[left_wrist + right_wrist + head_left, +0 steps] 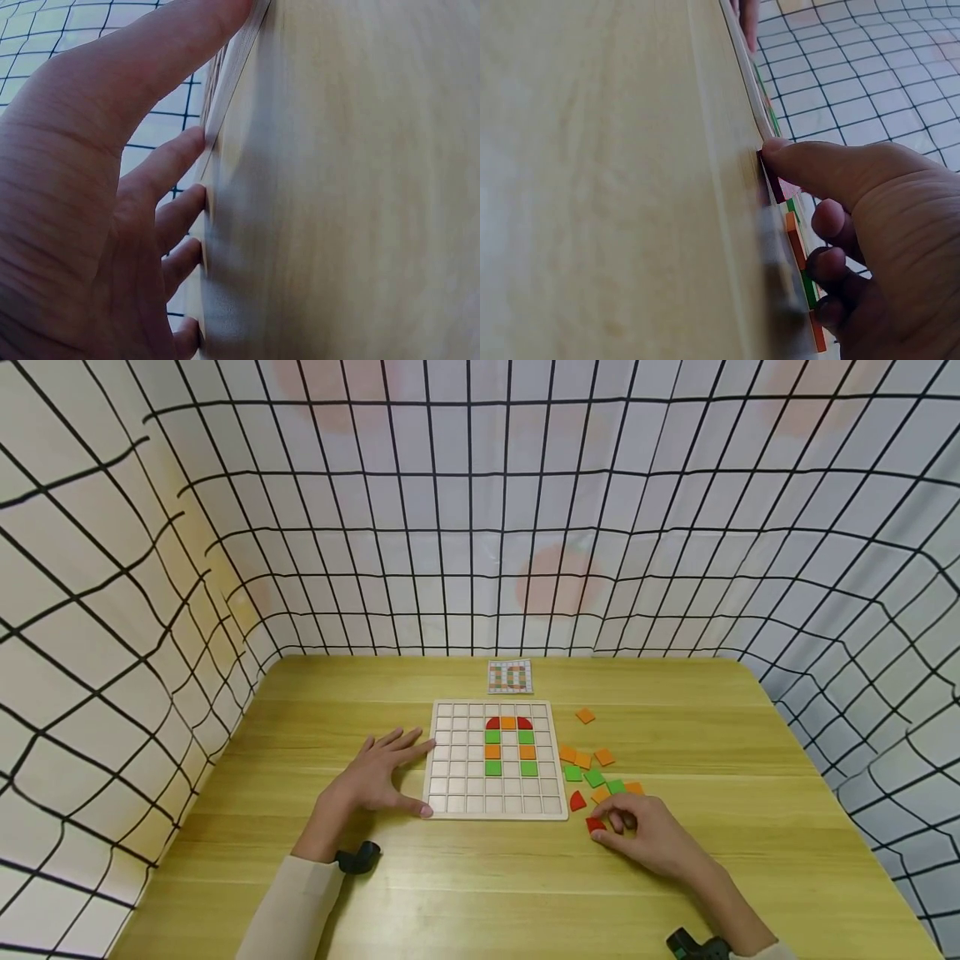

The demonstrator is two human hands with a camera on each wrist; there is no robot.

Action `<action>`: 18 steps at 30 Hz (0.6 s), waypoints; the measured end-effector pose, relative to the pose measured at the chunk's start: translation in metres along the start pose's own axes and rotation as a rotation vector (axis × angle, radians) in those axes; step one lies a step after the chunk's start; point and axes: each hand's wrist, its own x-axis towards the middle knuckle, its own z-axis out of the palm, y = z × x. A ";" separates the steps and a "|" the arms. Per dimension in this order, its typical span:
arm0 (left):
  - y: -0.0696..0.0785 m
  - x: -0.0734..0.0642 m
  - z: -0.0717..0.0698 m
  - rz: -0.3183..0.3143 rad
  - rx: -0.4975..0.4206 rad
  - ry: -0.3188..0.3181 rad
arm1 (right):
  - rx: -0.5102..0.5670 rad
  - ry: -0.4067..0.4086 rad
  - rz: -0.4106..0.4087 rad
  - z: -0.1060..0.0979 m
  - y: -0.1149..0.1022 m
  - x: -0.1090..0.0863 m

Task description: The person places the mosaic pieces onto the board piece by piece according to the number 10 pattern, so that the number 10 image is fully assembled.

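Observation:
A white gridded board (457, 789) lies on the table, with red, orange and green tiles forming an arch in its cells. My left hand (375, 772) is spread at the board's left side, thumb and index fingertip touching its edge; the left wrist view shows the straight fingers (180, 214). To the right of the board, my right hand (652, 835) pinches a red quarter-round tile (595, 824) between thumb and index finger, at table level. Another red tile (577, 801) lies just beyond it. In the right wrist view the thumb (817, 165) is against the dark red tile (771, 178).
Loose orange tiles (604, 757) and green tiles (594, 778) lie scattered right of the board, with one orange tile (585, 716) farther back. A small pattern card (510, 677) lies behind the board. Black netting (472, 552) over white walls surrounds the wooden table (465, 885).

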 end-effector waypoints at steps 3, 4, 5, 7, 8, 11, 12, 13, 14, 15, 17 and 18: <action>0.000 0.000 -0.001 0.001 0.000 -0.001 | 0.034 0.006 0.004 0.000 0.000 0.000; 0.001 0.000 -0.001 0.000 0.000 -0.004 | 0.047 0.010 0.004 0.000 0.000 -0.001; 0.001 0.000 -0.001 0.004 0.000 -0.002 | 0.058 0.014 0.000 0.000 0.000 -0.001; 0.001 0.000 -0.001 0.008 0.003 -0.001 | 0.080 0.020 -0.016 0.000 0.000 -0.001; 0.001 0.000 -0.001 0.009 0.005 -0.003 | 0.088 0.020 -0.027 0.000 -0.001 -0.001; 0.001 0.001 -0.002 0.016 0.011 -0.004 | 0.103 0.011 -0.065 0.000 -0.002 -0.001; 0.002 0.001 -0.002 0.018 0.013 -0.005 | 0.108 0.005 -0.072 0.000 -0.001 -0.002; 0.002 0.000 -0.003 0.020 0.014 -0.005 | 0.109 -0.002 -0.080 0.000 -0.001 -0.002; 0.002 0.000 -0.003 0.023 0.015 -0.005 | 0.109 -0.006 -0.089 0.000 -0.001 -0.002; 0.002 0.000 -0.003 0.023 0.015 -0.006 | 0.107 -0.011 -0.097 0.001 0.000 -0.002; 0.003 0.000 -0.003 0.023 0.015 -0.007 | 0.104 -0.016 -0.105 0.001 0.002 -0.002; 0.003 0.000 -0.003 0.022 0.013 -0.009 | 0.101 -0.018 -0.110 0.001 0.002 -0.002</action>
